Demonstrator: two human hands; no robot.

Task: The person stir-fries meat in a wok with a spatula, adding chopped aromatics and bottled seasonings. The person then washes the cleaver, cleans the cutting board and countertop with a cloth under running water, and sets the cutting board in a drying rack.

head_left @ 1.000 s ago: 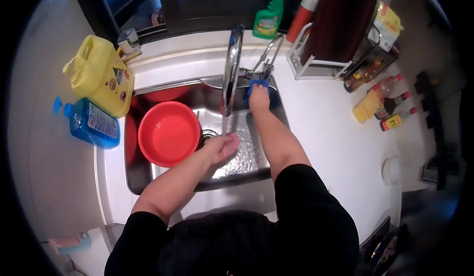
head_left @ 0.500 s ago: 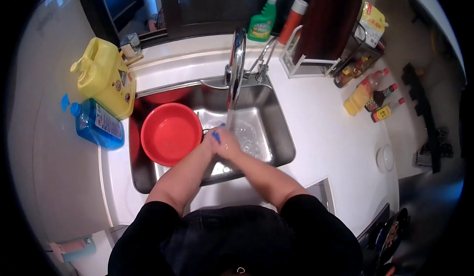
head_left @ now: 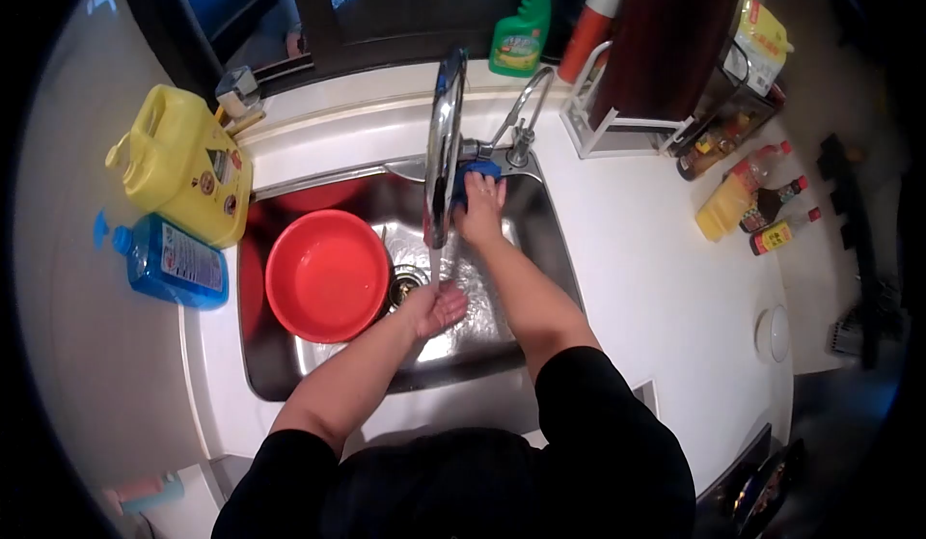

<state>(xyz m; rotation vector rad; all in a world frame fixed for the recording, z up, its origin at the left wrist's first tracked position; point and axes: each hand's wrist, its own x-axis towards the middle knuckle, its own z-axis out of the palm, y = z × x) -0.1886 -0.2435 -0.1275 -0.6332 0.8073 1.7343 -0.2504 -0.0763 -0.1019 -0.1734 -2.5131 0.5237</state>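
Observation:
Water runs from the chrome faucet into the steel sink. Under the stream is my left hand, palm up with its fingers apart and nothing in it. My right hand reaches to the back of the sink, behind the spout and close to the faucet base. It presses on a bunched blue cloth, which its fingers partly cover. Left of both hands, a red basin stands in the sink, and the drain shows between it and my left hand.
On the left are a yellow jug and a blue pump bottle. Behind the sink stand a green spray bottle and a red can. A board rack, several sauce bottles and a white bowl are on the right.
My hands, together under the water before, have separated. My right hand has carried the blue cloth to the sink's back edge. My left hand has opened under the stream.

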